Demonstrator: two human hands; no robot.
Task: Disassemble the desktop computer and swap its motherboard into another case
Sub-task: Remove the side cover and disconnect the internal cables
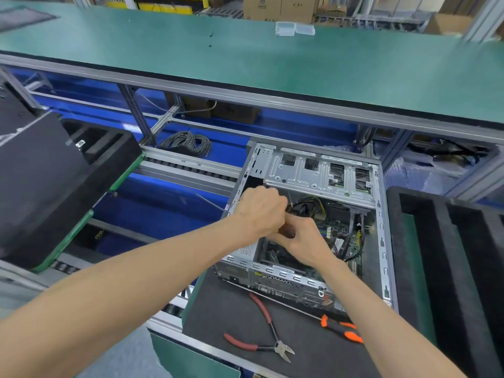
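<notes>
Two hands meet inside open desktop computer case (313,222), lying side-up on black mat (231,317) at bench front. Left hand (260,211) curled, fingers down among black and yellow cables (308,204). Right hand (302,238) curled, touching left hand; what either holds, cannot tell. Motherboard (341,233) still in case, right of hands. Red-handled cutters (261,331) and orange-black screwdriver (341,327) lie on mat beside case.

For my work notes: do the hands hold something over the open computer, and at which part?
Both hands, left hand and right hand, curl together on a small dark thing over the computer case. What it is, and which part they grip, cannot be told.
</notes>
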